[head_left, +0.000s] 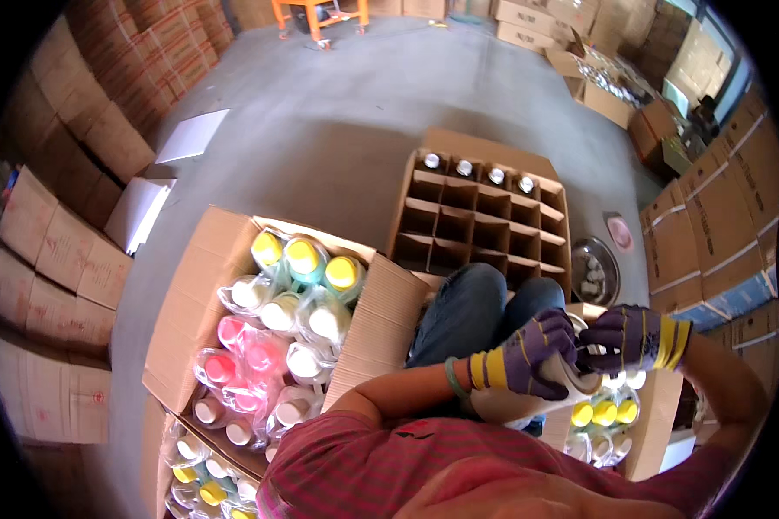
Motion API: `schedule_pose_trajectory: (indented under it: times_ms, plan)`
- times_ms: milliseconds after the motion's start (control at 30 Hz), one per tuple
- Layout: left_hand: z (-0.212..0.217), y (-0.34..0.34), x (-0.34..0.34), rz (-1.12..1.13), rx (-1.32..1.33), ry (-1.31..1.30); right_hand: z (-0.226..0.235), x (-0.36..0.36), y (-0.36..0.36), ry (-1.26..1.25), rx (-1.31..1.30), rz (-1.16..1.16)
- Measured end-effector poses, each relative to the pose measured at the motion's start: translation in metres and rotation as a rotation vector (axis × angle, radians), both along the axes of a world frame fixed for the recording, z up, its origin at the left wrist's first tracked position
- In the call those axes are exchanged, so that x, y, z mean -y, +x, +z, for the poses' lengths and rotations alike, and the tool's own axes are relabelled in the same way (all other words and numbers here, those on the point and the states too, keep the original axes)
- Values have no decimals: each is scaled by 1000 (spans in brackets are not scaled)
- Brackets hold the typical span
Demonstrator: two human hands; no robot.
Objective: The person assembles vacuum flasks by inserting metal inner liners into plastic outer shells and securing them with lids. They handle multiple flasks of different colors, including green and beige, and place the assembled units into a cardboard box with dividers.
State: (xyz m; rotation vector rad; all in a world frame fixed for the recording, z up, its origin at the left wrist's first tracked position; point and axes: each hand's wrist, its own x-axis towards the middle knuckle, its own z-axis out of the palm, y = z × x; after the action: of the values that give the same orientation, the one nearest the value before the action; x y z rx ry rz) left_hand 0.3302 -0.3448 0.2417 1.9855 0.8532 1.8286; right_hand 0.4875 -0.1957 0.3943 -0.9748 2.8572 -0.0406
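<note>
Both my hands wear purple work gloves with yellow stripes and meet at the right, above my lap. My left hand [532, 355] is closed around a pale, off-white jug-like container [498, 405], which lies tilted against my body. Its lower part is hidden by my arm and shirt. Curled beside the container's upper end is my right hand [625, 336]. Its fingers are pressed together there, and what they pinch is too small and covered to make out. Below the hands stands an open carton of bottles with yellow caps [604, 413] and white caps.
On my left, an open carton [182, 316] holds bagged bottles with yellow, white and pink tops. Ahead is a divided carton [480, 208] with several silver-capped bottles in its far row. A metal bowl [595, 272] sits on the floor. Stacked cartons [723, 216] line both sides.
</note>
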Motion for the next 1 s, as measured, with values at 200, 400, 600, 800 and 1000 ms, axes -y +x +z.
schedule_pose_trajectory:
  times_ms: [200, 400, 600, 800, 1000]
  plan:
    - [-2, -12, -10, -82, 11, 40, -15, -16, 11, -43, 9, -65]
    - [-22, -23, -18, -158, 134, -109, -24, -27, 16, -143, 12, -43]
    - [-14, -19, -21, -194, 91, -140, -15, -22, 19, 73, 50, -51]
    - [-20, -27, -27, -299, 54, -41, -7, -13, 6, 138, -9, 35]
    - [-10, -11, -18, -249, 37, -123, -20, -1, 8, 55, -73, -63]
